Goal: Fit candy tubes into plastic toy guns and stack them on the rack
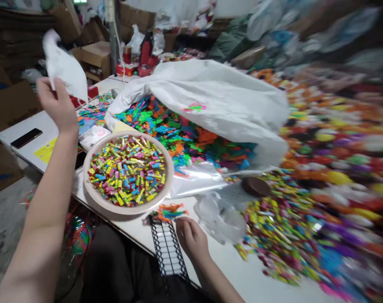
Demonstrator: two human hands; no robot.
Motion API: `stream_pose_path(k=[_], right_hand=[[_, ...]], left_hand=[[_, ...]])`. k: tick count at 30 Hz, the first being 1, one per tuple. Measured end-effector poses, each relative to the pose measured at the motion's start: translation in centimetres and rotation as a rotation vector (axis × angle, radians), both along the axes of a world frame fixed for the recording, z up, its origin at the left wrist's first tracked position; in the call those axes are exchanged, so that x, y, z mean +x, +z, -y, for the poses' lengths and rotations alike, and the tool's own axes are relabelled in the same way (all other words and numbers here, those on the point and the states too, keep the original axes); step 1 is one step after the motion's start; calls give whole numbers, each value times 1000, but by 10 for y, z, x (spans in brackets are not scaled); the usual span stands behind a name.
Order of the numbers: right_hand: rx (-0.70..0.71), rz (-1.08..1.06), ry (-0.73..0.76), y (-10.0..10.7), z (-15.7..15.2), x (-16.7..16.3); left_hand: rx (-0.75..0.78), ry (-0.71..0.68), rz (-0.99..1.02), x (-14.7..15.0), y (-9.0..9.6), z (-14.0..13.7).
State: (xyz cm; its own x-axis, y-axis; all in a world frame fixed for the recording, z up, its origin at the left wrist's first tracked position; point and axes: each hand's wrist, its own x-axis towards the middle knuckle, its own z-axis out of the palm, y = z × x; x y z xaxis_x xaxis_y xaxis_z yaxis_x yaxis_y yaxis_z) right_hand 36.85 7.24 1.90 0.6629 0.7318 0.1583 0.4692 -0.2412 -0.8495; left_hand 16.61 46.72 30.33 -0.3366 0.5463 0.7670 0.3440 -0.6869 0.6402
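Note:
My left hand [59, 103] is raised over the left side of the table, its fingers closed on a thin, limp white sheet [68, 71]; blur hides whether it is paper or plastic. On the table's front edge, my right hand [194, 239] rests with curled fingers beside a black plastic rack [168, 248] with rows of slots. Small orange and green plastic figures [170, 211] lie at the rack's top end, close to my right fingertips. What those fingers hold, if anything, is hidden. Between my arms stands a round basin [88, 191] full of small, colourfully wrapped cylinders [128, 170].
A large white sack [223, 97] spills bright plastic figures [178, 139] behind the basin. Loose wrapped cylinders [282, 223] and a blurred heap of colourful pieces [342, 176] cover the right. A phone [26, 138], yellow paper [46, 150] and clear plastic bag [221, 216] lie on the table.

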Motion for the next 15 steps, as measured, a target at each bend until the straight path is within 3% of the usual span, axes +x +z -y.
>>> stream_pose_path(k=[2, 3, 5, 6, 7, 10, 13, 15], right_hand=[[135, -134, -257, 27, -2, -4], [226, -193, -325, 45, -3, -8], [400, -337, -203, 87, -5, -23], [455, -423, -49, 110, -5, -33], [463, -493, 110, 132, -5, -45], [368, -608, 425, 187, 4, -82], [316, -637, 585, 223, 27, -107], [288, -630, 624, 236, 46, -118]], left_hand=[[229, -238, 1, 9, 17, 86], [241, -358, -31, 11, 17, 131], [182, -696, -278, 11, 4, 215], [156, -925, -443, 10, -6, 250], [110, -1059, -532, 8, -18, 281], [-102, -1210, -564, -6, -50, 341], [-401, -1290, -266, -32, -80, 370], [-589, -1359, -81, -54, -100, 384]])
